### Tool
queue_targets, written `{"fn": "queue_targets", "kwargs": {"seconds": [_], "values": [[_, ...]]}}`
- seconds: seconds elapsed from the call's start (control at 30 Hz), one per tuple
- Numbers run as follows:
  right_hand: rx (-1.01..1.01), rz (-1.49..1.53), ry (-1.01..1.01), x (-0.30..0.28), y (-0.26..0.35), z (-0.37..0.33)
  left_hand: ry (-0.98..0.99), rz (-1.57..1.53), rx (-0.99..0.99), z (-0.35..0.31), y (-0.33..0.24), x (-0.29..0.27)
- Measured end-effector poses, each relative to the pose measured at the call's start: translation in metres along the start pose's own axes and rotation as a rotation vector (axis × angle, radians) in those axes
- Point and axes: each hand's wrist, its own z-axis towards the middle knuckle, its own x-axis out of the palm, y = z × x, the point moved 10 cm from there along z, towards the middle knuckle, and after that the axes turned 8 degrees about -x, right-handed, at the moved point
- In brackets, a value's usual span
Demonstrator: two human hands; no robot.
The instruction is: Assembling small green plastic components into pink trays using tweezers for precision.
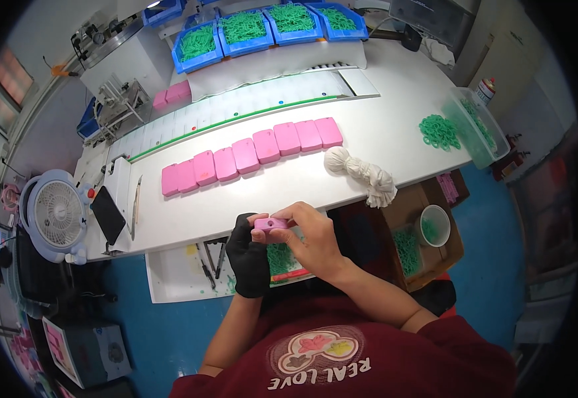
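Between both hands I hold a small pink block (270, 224) with a dark round hole in the side facing me, just past the table's front edge. My left hand (248, 255), in a black fingerless glove, grips its left end with the fingertips. The bare right hand (315, 239) pinches its right end with thumb and fingers. Beyond them, a slanting row of several similar pink blocks (245, 156) lies side by side on the white table (236, 199). A bundled off-white cloth (362, 174) rests at the row's right end.
Blue bins (244, 28) of green rings stand at the back, behind a green-edged track (229, 119). A loose green pile (439, 132) and a clear tub (481, 132) sit at right. Below is an open drawer (176, 275); a fan (57, 212) and phone (108, 215) are left.
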Motion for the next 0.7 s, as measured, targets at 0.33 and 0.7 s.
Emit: {"fn": "queue_targets", "kwargs": {"seconds": [0.33,0.7], "values": [[0.268,0.234,0.069,0.005,-0.035,-0.007,-0.072,-0.015,-0.104,0.003,0.005,0.002],[0.169,0.183,-0.005,-0.009,-0.031,-0.008,0.059,0.358,-0.148,-0.002,0.011,0.007]]}}
